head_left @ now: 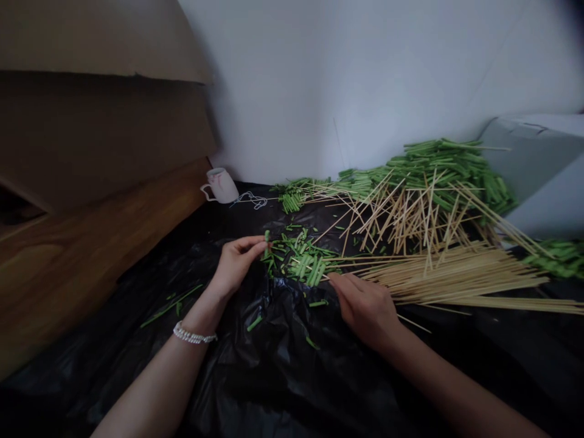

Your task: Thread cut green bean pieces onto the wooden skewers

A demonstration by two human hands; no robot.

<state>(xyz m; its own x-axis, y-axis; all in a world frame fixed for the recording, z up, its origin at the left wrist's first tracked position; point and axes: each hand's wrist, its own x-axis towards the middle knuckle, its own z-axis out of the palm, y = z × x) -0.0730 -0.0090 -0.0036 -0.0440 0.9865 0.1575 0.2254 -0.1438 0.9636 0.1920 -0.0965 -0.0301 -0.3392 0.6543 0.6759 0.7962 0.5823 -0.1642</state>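
Observation:
Between the thumb and fingers of my left hand [239, 260] is a short green stalk piece [267, 235], like cut long bean, held upright. My right hand [365, 304] is closed on a thin bamboo skewer [325, 276]. Several green pieces [309, 268] are threaded side by side along it, and its tip points left toward my left hand. Beneath and behind the skewer lies a loose pile of cut green pieces [298, 242]. A bundle of bare bamboo skewers [456, 277] lies to the right of my right hand.
Filled skewers [447, 164] are heaped against the white wall, their bare sticks [406, 213] toward me. A white mug [221, 185] stands at the back left beside a cord [253, 199]. Black plastic sheeting [274, 377] covers the surface; a cardboard box [100, 134] stands left.

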